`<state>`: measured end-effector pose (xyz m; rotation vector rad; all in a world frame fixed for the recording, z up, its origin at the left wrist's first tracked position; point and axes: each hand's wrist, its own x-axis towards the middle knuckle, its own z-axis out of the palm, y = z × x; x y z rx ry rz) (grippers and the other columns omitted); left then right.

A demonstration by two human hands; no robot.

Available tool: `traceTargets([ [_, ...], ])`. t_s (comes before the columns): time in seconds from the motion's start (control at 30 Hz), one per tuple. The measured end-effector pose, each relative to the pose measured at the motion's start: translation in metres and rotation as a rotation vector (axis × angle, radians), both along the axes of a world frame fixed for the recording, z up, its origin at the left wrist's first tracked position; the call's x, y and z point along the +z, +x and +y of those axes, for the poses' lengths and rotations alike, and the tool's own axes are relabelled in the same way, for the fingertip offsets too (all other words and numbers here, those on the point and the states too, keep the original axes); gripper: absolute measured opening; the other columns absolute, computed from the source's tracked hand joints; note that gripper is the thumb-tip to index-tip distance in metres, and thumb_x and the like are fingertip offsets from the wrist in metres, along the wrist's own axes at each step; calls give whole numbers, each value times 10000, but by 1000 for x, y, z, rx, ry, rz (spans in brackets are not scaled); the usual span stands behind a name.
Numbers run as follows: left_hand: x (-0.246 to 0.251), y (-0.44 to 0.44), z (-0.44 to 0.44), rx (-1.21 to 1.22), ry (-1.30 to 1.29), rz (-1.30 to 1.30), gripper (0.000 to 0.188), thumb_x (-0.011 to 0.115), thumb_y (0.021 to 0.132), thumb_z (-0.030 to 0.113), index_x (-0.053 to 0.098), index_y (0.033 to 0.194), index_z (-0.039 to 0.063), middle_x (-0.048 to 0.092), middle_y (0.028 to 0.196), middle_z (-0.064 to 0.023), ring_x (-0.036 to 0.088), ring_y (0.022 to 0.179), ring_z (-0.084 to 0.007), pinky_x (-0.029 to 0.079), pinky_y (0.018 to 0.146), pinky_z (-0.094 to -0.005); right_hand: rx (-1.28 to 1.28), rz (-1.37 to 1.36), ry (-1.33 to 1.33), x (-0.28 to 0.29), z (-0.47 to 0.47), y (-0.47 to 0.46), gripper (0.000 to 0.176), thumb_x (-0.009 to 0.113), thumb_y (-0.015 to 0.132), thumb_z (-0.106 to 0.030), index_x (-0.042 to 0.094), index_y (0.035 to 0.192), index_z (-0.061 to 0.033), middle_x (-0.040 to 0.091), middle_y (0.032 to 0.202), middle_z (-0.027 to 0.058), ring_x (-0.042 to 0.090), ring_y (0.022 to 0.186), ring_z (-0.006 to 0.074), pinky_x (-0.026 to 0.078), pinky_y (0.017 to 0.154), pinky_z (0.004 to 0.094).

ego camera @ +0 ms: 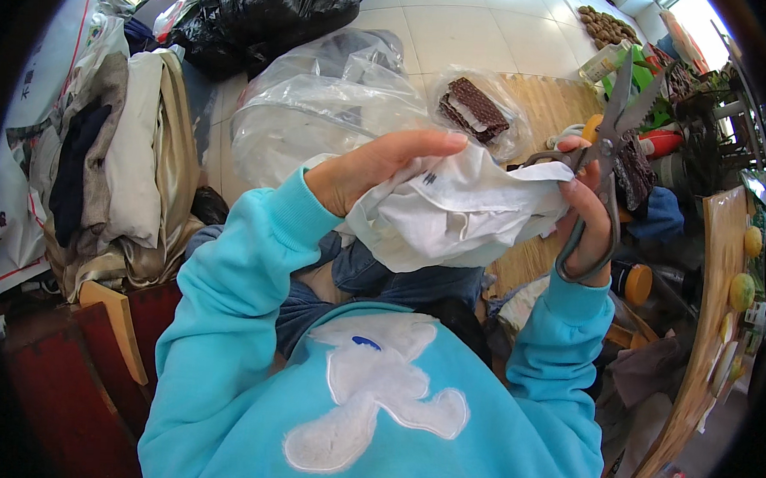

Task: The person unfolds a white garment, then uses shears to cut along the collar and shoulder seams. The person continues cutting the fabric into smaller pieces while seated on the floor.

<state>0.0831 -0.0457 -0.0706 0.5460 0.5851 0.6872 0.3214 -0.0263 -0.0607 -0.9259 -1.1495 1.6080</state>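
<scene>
A crumpled white cloth (451,210) is stretched between my two hands above my lap. My left hand (386,162) grips its left part, thumb on top. In my right hand (586,209) are the cloth's right corner, pinched by the fingers, and a pair of metal scissors (607,146). One scissor handle loops round the hand near the wrist. The blades point up and away from me, spread apart, and do not touch the cloth. A small dark mark shows on the cloth near my left thumb.
Beyond the cloth lie a clear plastic bag (325,102), a black plastic bag (271,16) and dark dotted fabric (472,111) in clear plastic. Folded fabrics (137,151) stand at left beside dark red wood (62,385). At right are an orange-lidded jar (637,284) and a wooden board's edge (691,380).
</scene>
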Motion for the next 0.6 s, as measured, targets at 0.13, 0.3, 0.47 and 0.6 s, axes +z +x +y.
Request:
traceTargets([
  [0.13,5,4,-4,-149,234,55,582,619,753,393,499,1135,-29,592,986,-113,599,772,-173,482,691,-241,-11,-48,58,1,3,-6,393,586,726,-157,506,1091,-34,561,870,48,515,793,117,379,686,226],
  [0.3,14,3,-7,-251,286,95,346,603,827,244,577,1047,-22,623,930,-56,580,829,-99,463,730,-221,43,-169,2,1,7,-9,355,602,769,-152,506,1090,-33,539,852,17,489,761,86,366,673,203],
  [0.47,14,8,-19,121,198,70,317,589,836,249,586,1033,1,619,928,-47,578,836,-107,453,729,-228,-89,-310,194,-6,5,-12,351,597,824,-99,465,1136,-8,501,859,9,477,776,79,378,701,196],
  [0.6,10,13,-29,326,212,70,317,591,828,220,570,1069,15,603,955,-43,567,873,-116,450,771,-253,-52,-304,208,-5,-21,-2,401,562,805,-38,439,1186,-21,498,890,25,480,794,86,392,717,204],
])
